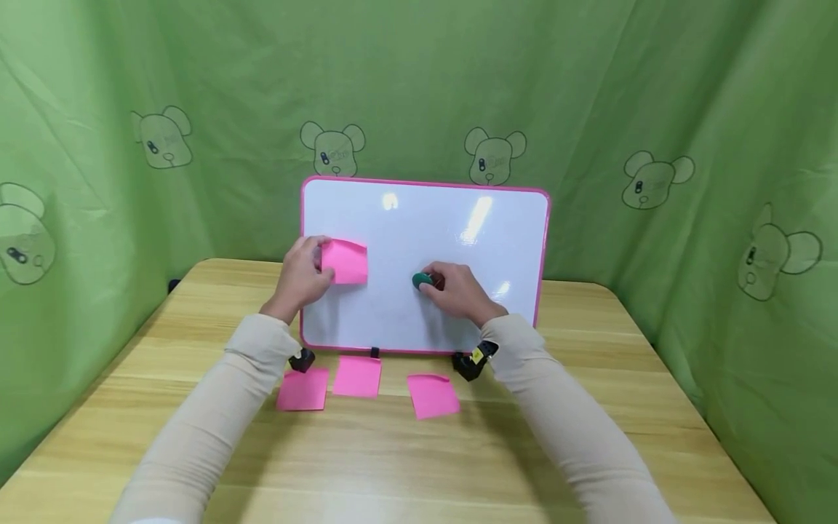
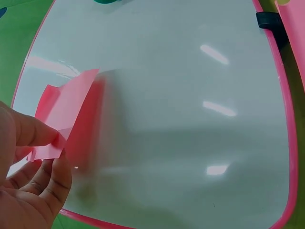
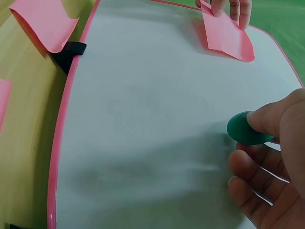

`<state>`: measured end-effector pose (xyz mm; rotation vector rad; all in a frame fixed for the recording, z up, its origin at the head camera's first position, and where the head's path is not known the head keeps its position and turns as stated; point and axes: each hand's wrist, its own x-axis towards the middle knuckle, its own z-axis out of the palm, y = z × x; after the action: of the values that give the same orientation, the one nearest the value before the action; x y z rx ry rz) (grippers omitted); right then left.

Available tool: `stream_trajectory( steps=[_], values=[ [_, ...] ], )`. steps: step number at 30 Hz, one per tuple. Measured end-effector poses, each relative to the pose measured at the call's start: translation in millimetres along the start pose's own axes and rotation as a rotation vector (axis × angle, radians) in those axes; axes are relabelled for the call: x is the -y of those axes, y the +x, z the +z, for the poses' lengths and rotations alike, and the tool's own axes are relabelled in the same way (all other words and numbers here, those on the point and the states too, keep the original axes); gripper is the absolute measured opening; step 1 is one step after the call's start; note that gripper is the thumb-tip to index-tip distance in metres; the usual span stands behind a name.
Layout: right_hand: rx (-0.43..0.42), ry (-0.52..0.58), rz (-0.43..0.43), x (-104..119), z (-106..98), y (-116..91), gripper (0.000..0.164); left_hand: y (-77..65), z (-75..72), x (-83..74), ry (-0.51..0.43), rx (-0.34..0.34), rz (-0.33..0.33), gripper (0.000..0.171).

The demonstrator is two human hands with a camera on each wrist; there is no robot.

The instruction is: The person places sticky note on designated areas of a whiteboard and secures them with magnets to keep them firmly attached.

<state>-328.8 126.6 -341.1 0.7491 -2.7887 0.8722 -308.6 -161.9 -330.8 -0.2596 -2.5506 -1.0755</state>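
A pink sticky note is pinched along its left side between thumb and fingers of my left hand. It stands in front of the left part of a pink-framed whiteboard; in the left wrist view the note tilts off the surface and casts a shadow there. Near the board's middle, my right hand pinches a round green magnet by its edge, thumb on its face. The other right fingers curl loosely beneath it, close over the board.
Three more pink notes lie on the wooden table before the board: a left one, a middle one and a right one. Black feet support the board's lower edge. A green curtain with bear-head drawings surrounds the table.
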Motion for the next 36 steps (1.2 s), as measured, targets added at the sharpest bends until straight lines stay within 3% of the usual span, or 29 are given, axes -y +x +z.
stream_trajectory(
  steps=[11, 28, 36],
  values=[
    [-0.085, 0.046, -0.043, 11, 5, 13, 0.018, 8.8, -1.2, -4.4, -0.008, -0.023, 0.000, 0.056],
    [-0.082, 0.060, -0.013, 39, 3, 36, 0.025, 14.9, 0.8, -13.8, -0.031, 0.005, -0.029, 0.054],
    [-0.131, 0.083, -0.011, 48, 4, 45, 0.024, 15.2, 0.9, -14.7, -0.044, -0.006, -0.026, 0.053]
  ],
)
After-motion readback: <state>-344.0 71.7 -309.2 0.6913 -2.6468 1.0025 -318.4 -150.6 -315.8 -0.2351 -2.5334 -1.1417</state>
